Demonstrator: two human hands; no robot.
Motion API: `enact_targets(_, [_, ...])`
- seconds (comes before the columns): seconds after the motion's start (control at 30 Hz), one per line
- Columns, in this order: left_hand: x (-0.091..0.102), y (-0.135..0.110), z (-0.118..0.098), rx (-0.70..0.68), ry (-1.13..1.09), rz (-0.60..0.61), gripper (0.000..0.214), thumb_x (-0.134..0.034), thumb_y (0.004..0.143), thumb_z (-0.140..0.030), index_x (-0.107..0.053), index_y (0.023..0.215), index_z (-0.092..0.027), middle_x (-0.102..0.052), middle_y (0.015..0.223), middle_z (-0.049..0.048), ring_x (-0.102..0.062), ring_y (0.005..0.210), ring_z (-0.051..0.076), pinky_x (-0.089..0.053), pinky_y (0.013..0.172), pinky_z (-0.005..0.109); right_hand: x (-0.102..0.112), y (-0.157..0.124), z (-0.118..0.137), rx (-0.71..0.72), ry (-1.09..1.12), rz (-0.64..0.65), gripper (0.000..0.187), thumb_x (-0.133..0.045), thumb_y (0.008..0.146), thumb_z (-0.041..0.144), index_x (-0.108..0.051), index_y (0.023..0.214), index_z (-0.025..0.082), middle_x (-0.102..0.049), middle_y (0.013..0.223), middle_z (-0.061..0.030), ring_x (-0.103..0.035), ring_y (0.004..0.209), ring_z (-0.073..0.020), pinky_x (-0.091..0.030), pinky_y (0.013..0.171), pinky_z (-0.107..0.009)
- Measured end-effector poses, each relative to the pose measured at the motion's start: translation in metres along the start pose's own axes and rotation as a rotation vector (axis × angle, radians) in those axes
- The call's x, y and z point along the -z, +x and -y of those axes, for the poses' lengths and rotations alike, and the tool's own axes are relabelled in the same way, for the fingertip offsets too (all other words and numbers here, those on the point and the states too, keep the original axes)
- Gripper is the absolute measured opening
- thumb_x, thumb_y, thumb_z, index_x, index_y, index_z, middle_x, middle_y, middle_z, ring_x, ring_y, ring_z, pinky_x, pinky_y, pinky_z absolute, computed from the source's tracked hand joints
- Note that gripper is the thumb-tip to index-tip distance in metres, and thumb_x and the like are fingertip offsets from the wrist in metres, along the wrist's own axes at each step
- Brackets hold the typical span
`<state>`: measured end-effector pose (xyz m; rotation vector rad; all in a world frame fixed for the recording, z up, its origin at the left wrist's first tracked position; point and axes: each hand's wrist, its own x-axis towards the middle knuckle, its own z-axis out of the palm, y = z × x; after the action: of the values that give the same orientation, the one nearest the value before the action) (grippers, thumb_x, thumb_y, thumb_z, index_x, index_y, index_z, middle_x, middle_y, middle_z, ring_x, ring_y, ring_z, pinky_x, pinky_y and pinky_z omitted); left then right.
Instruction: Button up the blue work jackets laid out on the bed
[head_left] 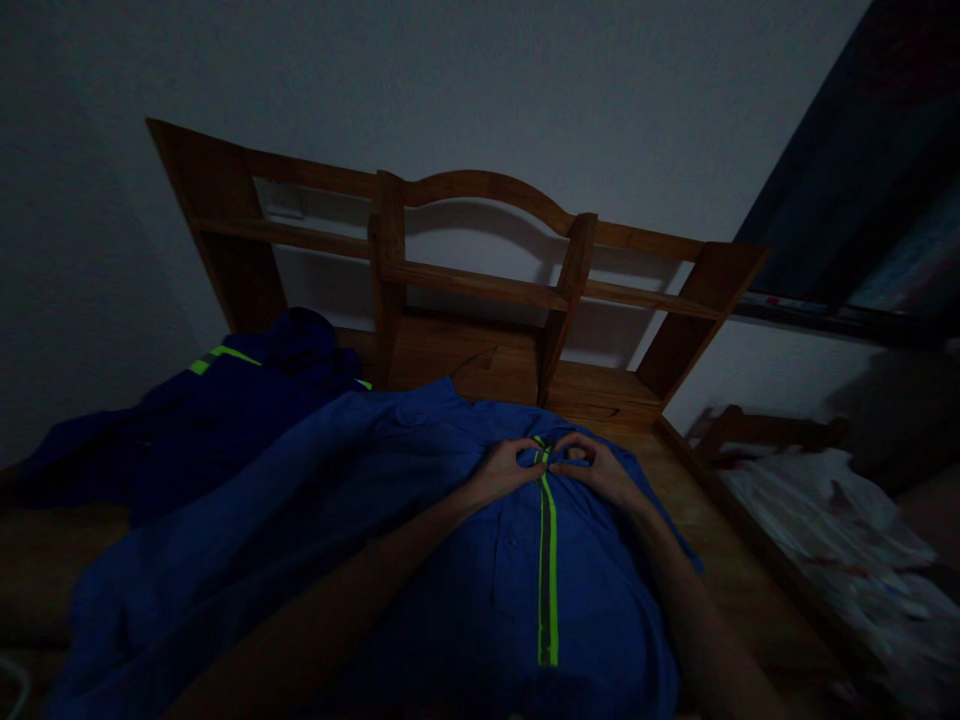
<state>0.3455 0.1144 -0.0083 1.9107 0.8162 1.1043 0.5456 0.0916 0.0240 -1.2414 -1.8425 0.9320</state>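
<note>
A blue work shirt [450, 560] with a yellow-green reflective stripe [549, 570] lies spread over the wooden desk. My left hand [510, 468] pinches the cloth at the stripe's far end, thumb and forefinger curled together. Just to its right, my right hand [592, 468] pinches the same spot from the other side, and the fingertips of both hands almost meet. Between them the fabric is slightly gathered. Whether a button lies under the fingers is too dark to make out. Lower down on the shirt, a small button [511, 541] shows left of the stripe.
A darker blue garment [225, 400] with yellow-green strips lies heaped at the left. Behind the shirt rises a wooden shelf unit [480, 285] against the wall. To the right are white plastic bags [832, 510] beyond the desk [720, 520] edge. The room is dim.
</note>
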Motion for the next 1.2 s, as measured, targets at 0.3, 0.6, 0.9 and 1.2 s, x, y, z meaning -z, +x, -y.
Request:
enact_targets(0.3, [0.003, -0.003, -0.006, -0.004, -0.033, 0.014, 0.026, -0.052, 0.085, -0.032, -0.066, 0.101, -0.016, -0.068, 0.099, 0.0034, -0.061, 0.092, 0.018, -0.045, 0.083, 0.026, -0.004, 0.001, 0.002, 0.099, -0.123, -0.022, 0.029, -0.059, 0.079, 0.038, -0.068, 0.102, 0.022, -0.068, 0.096, -0.0023, -0.061, 0.094, -0.0197, -0.046, 0.087, -0.031])
enact_targets(0.6, [0.017, -0.013, -0.045, -0.218, 0.583, -0.014, 0.03, -0.055, 0.083, -0.034, -0.058, 0.111, -0.022, -0.061, 0.102, 0.0052, -0.055, 0.098, 0.021, -0.039, 0.092, 0.033, 0.009, -0.01, -0.003, 0.102, -0.415, -0.222, 0.026, -0.055, 0.083, 0.04, -0.071, 0.099, 0.026, -0.07, 0.097, -0.0026, -0.065, 0.089, -0.0236, -0.048, 0.083, -0.035])
enact_targets(0.9, [0.057, -0.015, -0.016, -0.101, 0.453, -0.035, 0.023, -0.065, 0.077, -0.034, -0.062, 0.096, -0.022, -0.058, 0.097, 0.0031, -0.055, 0.093, 0.019, -0.042, 0.084, 0.029, 0.07, -0.023, 0.011, -0.036, -0.711, -0.223, 0.027, -0.062, 0.076, 0.034, -0.069, 0.099, 0.022, -0.068, 0.097, -0.0083, -0.062, 0.087, -0.0258, -0.044, 0.082, -0.037])
enact_targets(1.2, [0.039, -0.026, -0.014, -0.061, 0.347, -0.163, 0.018, -0.064, 0.077, -0.031, -0.063, 0.092, -0.021, -0.056, 0.092, 0.0018, -0.055, 0.088, 0.016, -0.043, 0.08, 0.026, 0.0, 0.02, 0.038, 0.183, -0.333, 0.112, 0.027, -0.064, 0.076, 0.037, -0.067, 0.097, 0.021, -0.067, 0.096, -0.0028, -0.06, 0.085, -0.0185, -0.045, 0.077, -0.029])
